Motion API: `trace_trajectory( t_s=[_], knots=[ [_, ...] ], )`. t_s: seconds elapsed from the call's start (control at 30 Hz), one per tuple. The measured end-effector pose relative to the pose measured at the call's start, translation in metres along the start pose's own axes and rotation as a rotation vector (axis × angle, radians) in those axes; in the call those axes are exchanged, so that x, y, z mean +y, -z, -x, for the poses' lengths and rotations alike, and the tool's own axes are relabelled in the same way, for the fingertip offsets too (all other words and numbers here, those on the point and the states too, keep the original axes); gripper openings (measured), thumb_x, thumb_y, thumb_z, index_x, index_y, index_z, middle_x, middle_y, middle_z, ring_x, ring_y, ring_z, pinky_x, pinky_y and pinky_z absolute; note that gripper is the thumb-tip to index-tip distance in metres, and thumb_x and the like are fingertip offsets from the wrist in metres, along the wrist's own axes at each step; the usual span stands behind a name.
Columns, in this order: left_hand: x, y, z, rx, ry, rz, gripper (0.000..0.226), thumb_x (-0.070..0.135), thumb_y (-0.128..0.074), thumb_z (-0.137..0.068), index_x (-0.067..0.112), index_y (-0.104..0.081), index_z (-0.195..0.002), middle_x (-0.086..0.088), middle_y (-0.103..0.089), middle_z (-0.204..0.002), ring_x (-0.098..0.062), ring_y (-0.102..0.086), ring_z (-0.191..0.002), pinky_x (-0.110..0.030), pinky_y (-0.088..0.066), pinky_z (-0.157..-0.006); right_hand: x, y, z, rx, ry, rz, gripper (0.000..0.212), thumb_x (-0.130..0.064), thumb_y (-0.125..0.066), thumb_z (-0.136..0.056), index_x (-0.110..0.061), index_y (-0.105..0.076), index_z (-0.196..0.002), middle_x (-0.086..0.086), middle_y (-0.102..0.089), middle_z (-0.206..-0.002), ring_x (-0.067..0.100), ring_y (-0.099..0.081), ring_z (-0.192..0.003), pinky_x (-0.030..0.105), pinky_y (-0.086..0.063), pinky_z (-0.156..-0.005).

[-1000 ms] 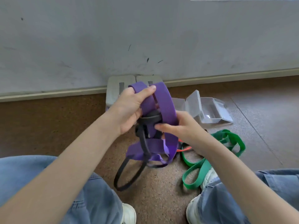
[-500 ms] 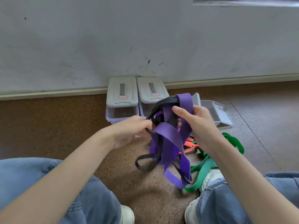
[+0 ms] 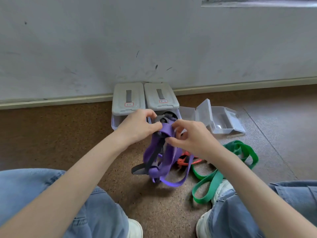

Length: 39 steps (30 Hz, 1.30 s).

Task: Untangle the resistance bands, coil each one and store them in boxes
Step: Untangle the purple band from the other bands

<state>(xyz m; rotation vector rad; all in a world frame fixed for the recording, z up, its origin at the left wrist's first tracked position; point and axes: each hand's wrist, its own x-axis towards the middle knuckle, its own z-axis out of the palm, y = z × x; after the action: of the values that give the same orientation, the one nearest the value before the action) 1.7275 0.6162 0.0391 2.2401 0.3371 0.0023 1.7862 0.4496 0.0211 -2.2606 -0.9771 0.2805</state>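
A purple band (image 3: 169, 158) and a black band (image 3: 155, 156) hang tangled together above the floor. My left hand (image 3: 137, 127) grips the top of the tangle, fingers curled round the purple and black straps. My right hand (image 3: 190, 136) pinches the purple band from the right side. A green band (image 3: 221, 174) lies in loose loops on the floor to the right. An orange band (image 3: 184, 160) lies partly hidden behind the purple one.
Two grey-lidded boxes (image 3: 128, 98) (image 3: 160, 97) stand against the wall. An open clear plastic box (image 3: 221, 122) lies to their right. My knees in jeans and white shoes (image 3: 221, 188) frame the cork-coloured floor.
Both hands have come together at the top of the tangle, lower than before. The purple and black bands now hang bunched beneath them.
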Motion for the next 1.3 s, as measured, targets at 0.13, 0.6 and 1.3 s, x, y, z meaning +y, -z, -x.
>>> trace_trajectory(
  t_s=[0.13,0.6,1.3],
  knots=[
    [-0.009,0.007,-0.002,-0.020,-0.025,-0.160,0.003,0.026,-0.059,-0.085,0.024,-0.060,-0.083,0.004,-0.064,-0.077,-0.013,-0.058,-0.074,-0.023,-0.040,-0.059,0.011,0.022,-0.001,0.265,-0.211,-0.310,0.013,-0.025,-0.065,-0.076,-0.014,-0.062,-0.070,0.004,-0.059,-0.068,0.015,-0.060,-0.050,0.024,-0.049,-0.047],
    [-0.049,0.004,-0.007,-0.270,0.504,0.168,0.032,0.025,-0.031,-0.096,0.013,-0.047,-0.121,-0.004,-0.072,-0.096,-0.023,-0.063,-0.097,-0.050,-0.043,-0.095,0.036,0.036,-0.010,0.829,-0.413,-0.338,0.028,-0.035,-0.056,-0.076,-0.011,-0.052,-0.062,0.010,-0.057,-0.079,0.027,-0.057,-0.069,0.023,-0.048,-0.065],
    [-0.012,0.008,-0.021,-0.010,-0.121,0.835,0.018,0.021,-0.062,-0.082,0.021,-0.052,-0.098,0.007,-0.062,-0.087,-0.001,-0.062,-0.072,-0.019,-0.051,-0.069,0.010,0.044,-0.005,0.402,-0.093,-0.861,0.024,-0.021,-0.040,-0.099,-0.010,-0.058,-0.087,0.000,-0.063,-0.068,0.012,-0.059,-0.058,0.022,-0.046,-0.046]
  ],
)
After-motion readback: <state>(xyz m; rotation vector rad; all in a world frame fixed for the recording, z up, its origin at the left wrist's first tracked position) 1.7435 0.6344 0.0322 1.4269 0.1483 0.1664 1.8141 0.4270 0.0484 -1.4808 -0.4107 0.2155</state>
